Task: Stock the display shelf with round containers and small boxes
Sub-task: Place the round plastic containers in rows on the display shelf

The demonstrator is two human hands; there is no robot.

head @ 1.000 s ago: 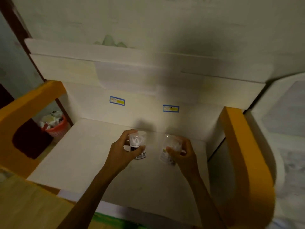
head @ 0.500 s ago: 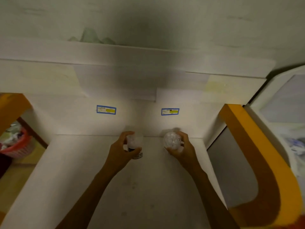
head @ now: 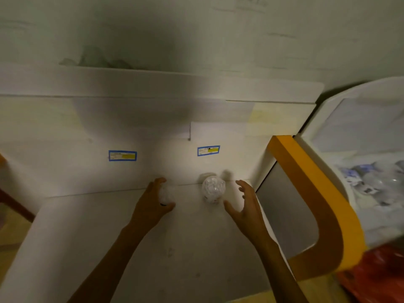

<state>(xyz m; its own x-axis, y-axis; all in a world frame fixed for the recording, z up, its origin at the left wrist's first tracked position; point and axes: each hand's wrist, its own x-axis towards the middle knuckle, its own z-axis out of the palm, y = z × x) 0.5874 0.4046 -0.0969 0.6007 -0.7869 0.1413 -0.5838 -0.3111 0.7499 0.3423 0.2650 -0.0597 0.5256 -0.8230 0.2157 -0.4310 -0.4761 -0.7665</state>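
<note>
Two clear round containers with white contents are at the back of the white shelf (head: 185, 248). The right container (head: 213, 190) stands alone against the back wall, under a blue price tag. My right hand (head: 244, 207) is just to its right, fingers spread, not touching it. My left hand (head: 154, 203) is still wrapped around the left container (head: 167, 193), which is blurred and partly hidden by my fingers.
Two blue price tags (head: 122, 155) are stuck on the back panel. An orange curved side panel (head: 314, 200) bounds the shelf on the right. Beyond it is a white bin (head: 371, 182) with wrapped goods; something red (head: 380, 274) is at bottom right.
Both containers went further back to the wall. My right hand has let go of the right container and pulled away to the right. My left hand still grips its container.
</note>
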